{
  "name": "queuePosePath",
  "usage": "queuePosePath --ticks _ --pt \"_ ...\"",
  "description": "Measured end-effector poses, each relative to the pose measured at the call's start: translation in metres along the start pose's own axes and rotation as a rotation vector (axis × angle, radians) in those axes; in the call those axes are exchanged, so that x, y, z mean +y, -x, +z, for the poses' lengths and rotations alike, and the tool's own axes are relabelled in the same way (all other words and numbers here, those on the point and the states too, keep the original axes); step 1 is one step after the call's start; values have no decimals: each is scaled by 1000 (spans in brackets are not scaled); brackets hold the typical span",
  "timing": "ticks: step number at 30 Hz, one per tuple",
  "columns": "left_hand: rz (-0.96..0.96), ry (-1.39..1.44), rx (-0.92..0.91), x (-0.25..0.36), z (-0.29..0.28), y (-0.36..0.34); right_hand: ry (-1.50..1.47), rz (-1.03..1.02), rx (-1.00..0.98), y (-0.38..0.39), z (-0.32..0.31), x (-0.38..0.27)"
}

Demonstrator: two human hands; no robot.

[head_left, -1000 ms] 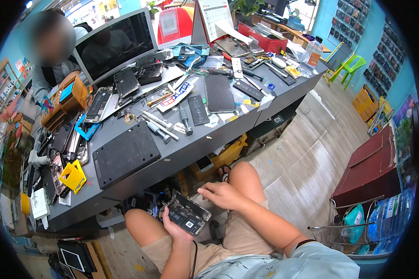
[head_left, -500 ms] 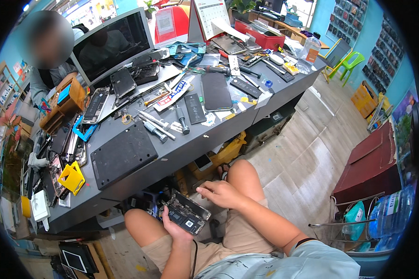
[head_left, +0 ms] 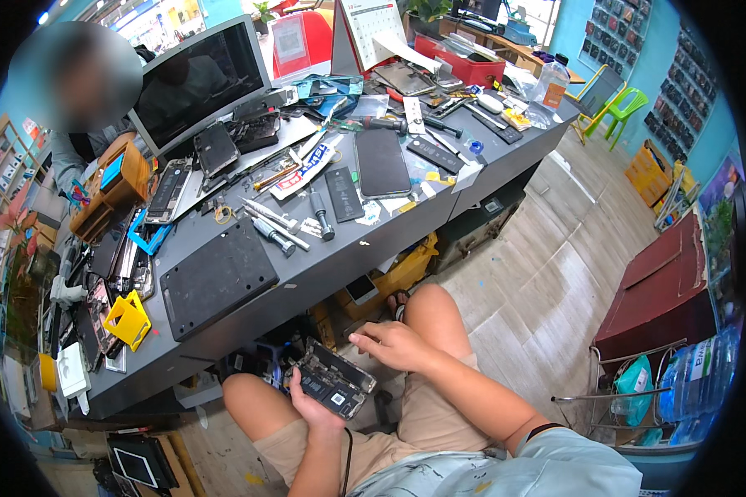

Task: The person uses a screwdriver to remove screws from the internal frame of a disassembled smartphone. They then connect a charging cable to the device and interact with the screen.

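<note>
My left hand (head_left: 313, 402) is closed around an opened phone (head_left: 334, 381), its black battery and internal parts showing, held low between my knees. My right hand (head_left: 387, 346) is just above the phone's upper right, fingers curled; whatever is between them is too small or hidden to make out. On the grey desk (head_left: 311, 273) beyond lie a black flat panel (head_left: 220, 279), several screwdrivers (head_left: 320, 214), a loose battery (head_left: 345, 195) and a dark phone (head_left: 381, 163).
A person (head_left: 83, 99) with blurred face sits across, beside a monitor (head_left: 199, 83). Clutter includes a wooden organizer (head_left: 108, 190) and yellow stand (head_left: 127, 319). Right are a maroon cabinet (head_left: 651, 282), water bottles (head_left: 692, 381) on a rack and a green chair (head_left: 626, 112).
My hands and the opened phone stay nearly still. The desk sits slightly higher in the picture, as the view has shifted a little.
</note>
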State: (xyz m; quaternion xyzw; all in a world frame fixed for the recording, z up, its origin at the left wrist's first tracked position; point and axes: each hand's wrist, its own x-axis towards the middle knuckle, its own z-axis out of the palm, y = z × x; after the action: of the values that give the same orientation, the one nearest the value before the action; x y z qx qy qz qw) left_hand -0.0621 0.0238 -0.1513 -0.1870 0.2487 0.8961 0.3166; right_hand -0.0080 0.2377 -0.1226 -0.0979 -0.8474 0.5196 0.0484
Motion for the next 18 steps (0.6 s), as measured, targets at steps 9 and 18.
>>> queuePosePath --ticks 9,18 --pt "-21 -23 -13 1 10 7 -5 -1 4 -1 0 -1" --pt "-23 -33 -15 -1 9 6 -14 0 3 -1 0 1"
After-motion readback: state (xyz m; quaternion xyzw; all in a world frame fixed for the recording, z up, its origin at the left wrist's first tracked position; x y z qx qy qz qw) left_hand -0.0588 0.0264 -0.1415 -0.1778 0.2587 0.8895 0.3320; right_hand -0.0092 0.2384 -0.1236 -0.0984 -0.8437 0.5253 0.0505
